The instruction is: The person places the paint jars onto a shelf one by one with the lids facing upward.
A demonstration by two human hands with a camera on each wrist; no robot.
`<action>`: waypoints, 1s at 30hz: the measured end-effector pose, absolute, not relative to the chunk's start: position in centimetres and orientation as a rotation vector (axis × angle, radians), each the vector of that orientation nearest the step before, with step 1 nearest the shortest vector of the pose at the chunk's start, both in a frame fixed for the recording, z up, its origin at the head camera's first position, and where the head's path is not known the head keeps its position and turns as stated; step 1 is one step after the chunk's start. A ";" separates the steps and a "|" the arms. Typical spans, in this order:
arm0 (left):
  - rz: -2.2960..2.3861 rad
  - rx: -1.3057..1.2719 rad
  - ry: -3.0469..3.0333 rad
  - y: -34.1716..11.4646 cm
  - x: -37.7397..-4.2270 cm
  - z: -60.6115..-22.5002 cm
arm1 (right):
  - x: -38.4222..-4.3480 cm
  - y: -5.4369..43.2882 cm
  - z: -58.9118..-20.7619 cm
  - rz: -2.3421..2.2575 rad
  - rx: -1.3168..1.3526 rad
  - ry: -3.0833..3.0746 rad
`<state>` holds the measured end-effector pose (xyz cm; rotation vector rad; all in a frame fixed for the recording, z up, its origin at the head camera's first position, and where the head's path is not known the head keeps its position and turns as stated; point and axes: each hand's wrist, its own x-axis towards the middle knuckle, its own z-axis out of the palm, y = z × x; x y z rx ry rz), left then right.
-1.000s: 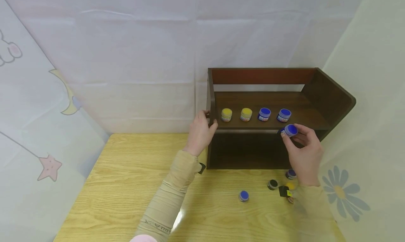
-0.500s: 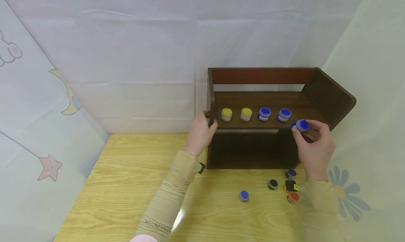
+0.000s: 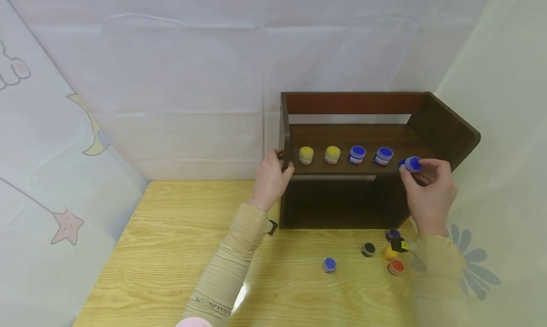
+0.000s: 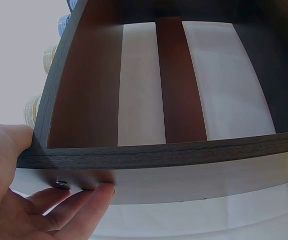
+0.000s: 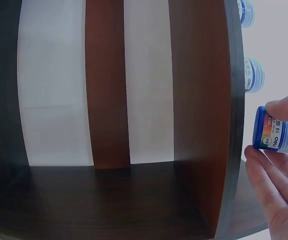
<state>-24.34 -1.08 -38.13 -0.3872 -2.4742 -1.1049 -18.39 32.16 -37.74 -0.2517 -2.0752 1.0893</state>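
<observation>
My left hand (image 3: 270,180) grips the left side panel of a dark brown wooden shelf (image 3: 342,170), thumb at the front edge and fingers behind the panel, as the left wrist view shows. In my right hand (image 3: 431,194) a small blue paint jar (image 5: 275,130) is pinched between thumb and fingers, tilted, right at the upper board's front edge. To its left on that board stands a row of jars: a yellow jar (image 3: 306,155), another yellow jar (image 3: 332,154), a blue jar (image 3: 356,154) and another blue jar (image 3: 383,156).
On the wooden table (image 3: 192,251) before the shelf lie a blue jar (image 3: 329,265), a black jar (image 3: 368,249), a red jar (image 3: 395,267), a yellow jar (image 3: 389,254) and a dark purple-blue jar (image 3: 392,235). Cloth-covered walls rise behind and to both sides.
My right hand has carried the blue paint jar rightward and up, from below the upper board to its front edge, right of the row. My left hand has stayed put.
</observation>
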 end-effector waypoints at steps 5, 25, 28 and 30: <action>-1.108 -0.383 -2.479 -1.1 -24.3 -38.1 | -19.0 32.8 -37.5 1.073 -0.264 -2.089; -1.110 -0.376 -2.471 -1.1 -24.4 -38.2 | -20.7 34.2 -37.4 0.992 -0.207 -2.113; -1.113 -0.379 -2.471 -1.1 -24.4 -38.2 | -20.9 34.4 -37.4 0.985 -0.211 -2.129; -1.117 -0.379 -2.470 -1.1 -24.3 -38.2 | -20.9 34.4 -37.5 0.977 -0.216 -2.143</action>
